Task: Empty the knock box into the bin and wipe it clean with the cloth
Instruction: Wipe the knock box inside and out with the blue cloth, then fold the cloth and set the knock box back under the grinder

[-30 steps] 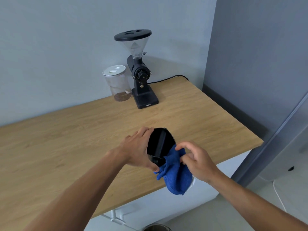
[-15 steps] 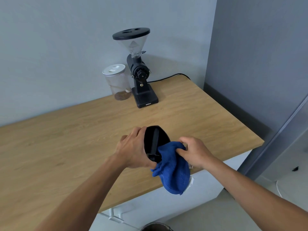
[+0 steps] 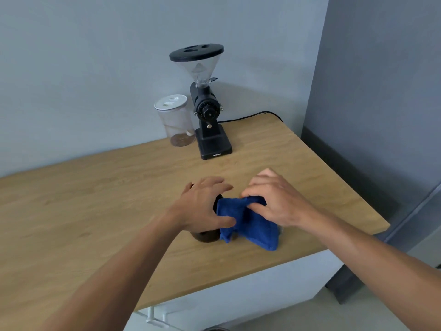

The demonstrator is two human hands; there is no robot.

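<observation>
The black knock box stands on the wooden counter near its front edge, mostly hidden under my left hand and the cloth. My left hand wraps around its left side and top. The blue cloth is draped over the box's opening and hangs down its right side onto the counter. My right hand pinches the cloth at the top and presses it toward the box. The box's inside is hidden.
A black coffee grinder with a clear hopper stands at the back, its cable running right. A clear jar with a white lid sits to its left. The counter ends at right beside a grey wall. The rim of a round container shows at the bottom edge.
The knock box went from tilted in the air with its opening showing to upright on the counter. The cloth moved up over its opening, and both hands shifted forward.
</observation>
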